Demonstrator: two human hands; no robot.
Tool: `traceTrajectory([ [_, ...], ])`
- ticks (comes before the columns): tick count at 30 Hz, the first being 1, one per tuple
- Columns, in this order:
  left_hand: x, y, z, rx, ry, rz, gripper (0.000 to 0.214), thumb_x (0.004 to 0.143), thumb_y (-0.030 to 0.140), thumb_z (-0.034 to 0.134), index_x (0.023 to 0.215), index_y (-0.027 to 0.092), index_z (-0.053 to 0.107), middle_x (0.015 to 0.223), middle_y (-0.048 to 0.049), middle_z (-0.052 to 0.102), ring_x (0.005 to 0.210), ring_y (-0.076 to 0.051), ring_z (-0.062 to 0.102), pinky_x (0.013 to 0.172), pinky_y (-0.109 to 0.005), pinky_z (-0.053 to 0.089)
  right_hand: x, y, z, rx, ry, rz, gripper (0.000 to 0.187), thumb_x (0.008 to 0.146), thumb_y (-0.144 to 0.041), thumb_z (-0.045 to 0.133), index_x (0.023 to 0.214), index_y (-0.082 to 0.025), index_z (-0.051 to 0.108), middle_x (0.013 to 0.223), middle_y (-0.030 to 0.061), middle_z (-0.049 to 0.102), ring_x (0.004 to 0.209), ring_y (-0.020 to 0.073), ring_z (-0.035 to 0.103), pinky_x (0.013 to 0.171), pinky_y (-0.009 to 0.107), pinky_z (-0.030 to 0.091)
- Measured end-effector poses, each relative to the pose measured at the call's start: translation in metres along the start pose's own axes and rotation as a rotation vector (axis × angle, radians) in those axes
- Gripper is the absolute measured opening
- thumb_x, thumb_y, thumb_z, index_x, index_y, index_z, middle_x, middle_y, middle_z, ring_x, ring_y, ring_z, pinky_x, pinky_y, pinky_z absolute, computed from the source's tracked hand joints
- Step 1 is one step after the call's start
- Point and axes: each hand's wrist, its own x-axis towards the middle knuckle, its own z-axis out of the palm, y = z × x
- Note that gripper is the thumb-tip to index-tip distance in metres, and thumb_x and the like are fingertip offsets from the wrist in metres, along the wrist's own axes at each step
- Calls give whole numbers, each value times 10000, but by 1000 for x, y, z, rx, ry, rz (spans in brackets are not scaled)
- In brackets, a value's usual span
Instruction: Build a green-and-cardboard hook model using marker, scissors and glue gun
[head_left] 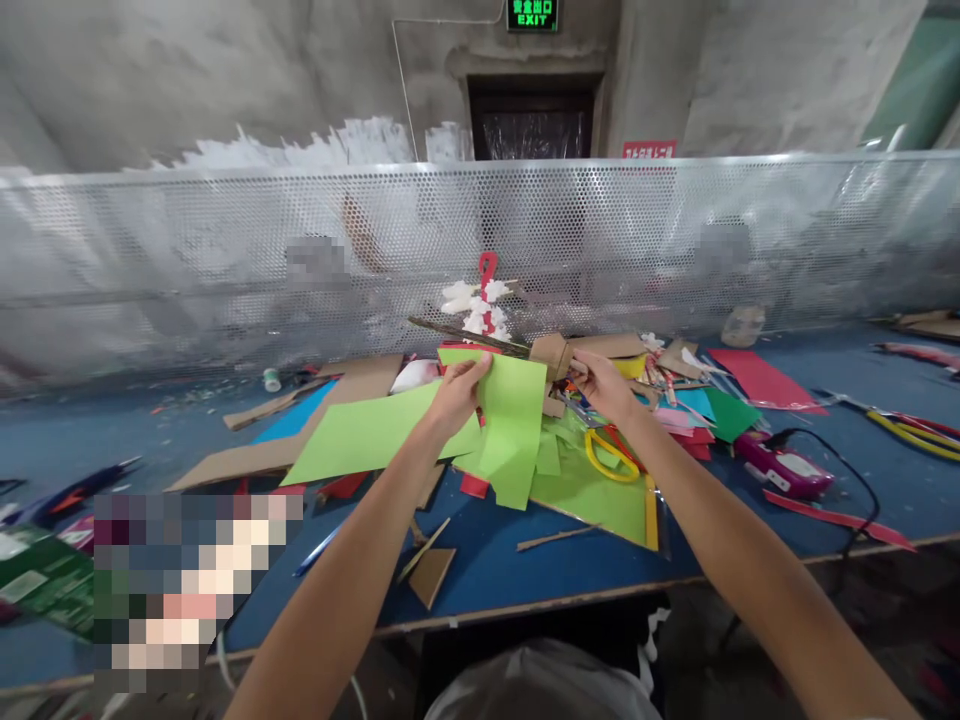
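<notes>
Pinched between thumb and fingers of my left hand (459, 397) is a light green paper sheet (514, 425), which hangs down over the table. To its right, my right hand (604, 388) grips a brown cardboard piece (551, 352) of folded shape. A dark thin stick (457, 328) runs leftward from near the cardboard, behind the green sheet; whether the two are joined I cannot tell. Another light green sheet (360, 432) lies left of my left hand. Below my right hand rest yellow-handled scissors (611, 457) on green paper.
A blue table (480, 570) holds cardboard scraps, coloured paper and a purple device (784, 467) with a black cable. Yellow-handled pliers (911, 428) lie far right. Behind stands a perforated metal panel (225, 260), with a red hook-shaped piece (487, 268) and white flowers before it.
</notes>
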Motion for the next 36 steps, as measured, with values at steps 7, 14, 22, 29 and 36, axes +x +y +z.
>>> traceTrajectory([
  [7, 1, 4, -3, 114, 145, 109, 481, 681, 602, 875, 797, 150, 760, 759, -64, 772, 737, -241, 752, 651, -310, 594, -4, 1, 4, -44, 1, -23, 160, 698, -239, 856, 793, -163, 752, 713, -14, 707, 538, 56, 539, 412, 126, 416],
  [14, -5, 3, 5, 166, 30, 182, 526, 766, 575, 825, 1121, 190, 772, 997, -85, 795, 913, -256, 757, 778, -339, 619, -4, 1, 5, -57, 10, -37, 141, 711, -247, 841, 738, -169, 726, 676, -15, 685, 521, 58, 519, 399, 146, 383],
  [22, -13, 4, 18, 217, -42, 179, 524, 840, 612, 744, 1160, 201, 794, 1278, -107, 734, 1288, -333, 635, 1001, -390, 561, -5, 4, 5, -59, 10, -43, 174, 683, -269, 866, 764, -158, 760, 674, -19, 683, 523, 47, 506, 424, 126, 410],
  [29, -10, 4, 18, 405, -81, 442, 475, 965, 588, 585, 1196, 221, 781, 1447, -104, 640, 1485, -290, 441, 1269, -452, 258, -2, 13, 7, -59, -6, -52, 223, 668, -300, 889, 805, -175, 764, 711, -11, 717, 544, 73, 558, 448, 159, 450],
  [36, -6, -8, 21, 253, -41, 351, 432, 884, 554, 705, 1140, 219, 800, 1284, -96, 739, 1359, -295, 574, 1177, -426, 410, -2, 20, 9, -49, -2, -62, 258, 646, -326, 903, 803, -171, 767, 700, -18, 705, 531, 55, 542, 433, 137, 420],
])
